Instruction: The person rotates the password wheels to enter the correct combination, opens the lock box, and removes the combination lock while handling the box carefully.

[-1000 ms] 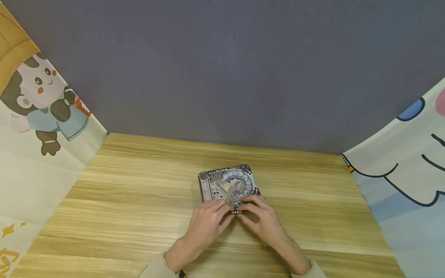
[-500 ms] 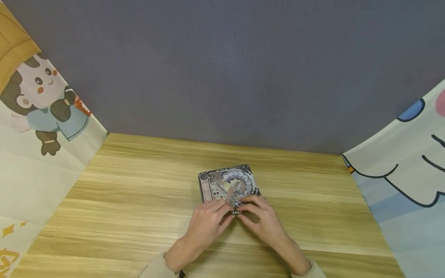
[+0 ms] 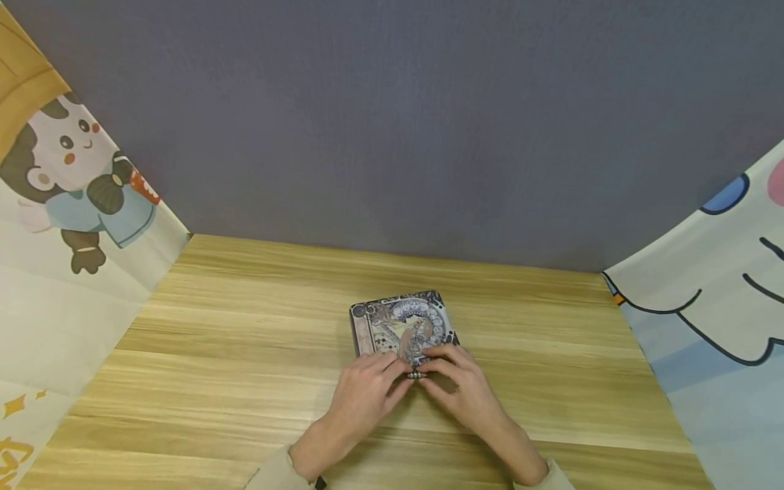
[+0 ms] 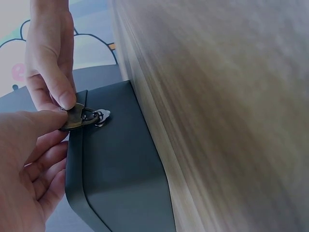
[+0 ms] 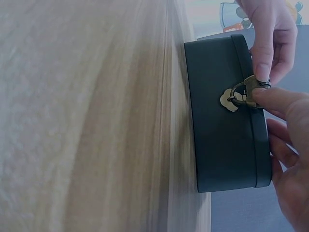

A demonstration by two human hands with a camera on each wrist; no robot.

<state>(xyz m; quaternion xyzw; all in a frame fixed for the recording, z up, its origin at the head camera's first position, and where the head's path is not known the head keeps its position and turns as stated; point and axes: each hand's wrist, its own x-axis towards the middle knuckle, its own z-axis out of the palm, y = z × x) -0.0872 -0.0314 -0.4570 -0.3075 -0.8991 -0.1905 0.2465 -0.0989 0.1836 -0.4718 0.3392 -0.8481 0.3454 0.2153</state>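
Observation:
A dark box [image 3: 398,320] with an ornate picture printed on its lid stands on the wooden table. From its front hangs a small brass-coloured padlock [image 5: 250,90], its shackle passed through a pale metal clasp [image 5: 231,101]. Thumb and fingers of my left hand [image 3: 367,384] pinch one side of the lock body. My right hand [image 3: 462,384] pinches the other side, and fingertips of both hands rest on the lid near its front edge. Small ridged wheels show between the thumbs in the head view. The fingers hide most of the lock's face.
The wood-grain table [image 3: 245,354] extends around the box on all sides. Behind it rises a grey wall panel [image 3: 392,122]. Cartoon-printed cloths hang along the left side [image 3: 79,184] and the right side [image 3: 723,306].

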